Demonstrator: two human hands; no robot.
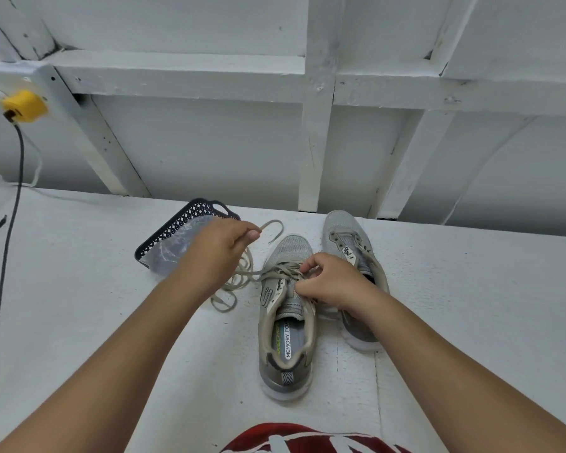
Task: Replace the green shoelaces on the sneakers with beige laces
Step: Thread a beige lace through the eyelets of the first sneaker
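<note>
Biggest risk I see here is the lace getting tangled: the left hand (221,248) is pinching the long beige flat shoelace (242,273) up near its tip, and all the slack is lying in loose loops on the white painted table (95,322) just left of the near grey mesh sneaker (286,322). Pull hard and those loops could cinch into a knot or drag the shoe sideways. The right hand (332,279) has its fingers curled in at the eyelets, pinching the lace where it crosses the tongue, so if that pinch slips the crossing goes slack or uneven. The second grey sneaker (353,273) sits just beside on the right, still unlaced as far as I can tell, partly under the right wrist, easy to bump. The dark blue plastic lattice basket (190,227) with a clear plastic bag (177,246) in it is just behind the left hand, toward the table's far edge, so there isn't much room to pull that way. Plenty of open surface left and right though. No green laces visible.
</note>
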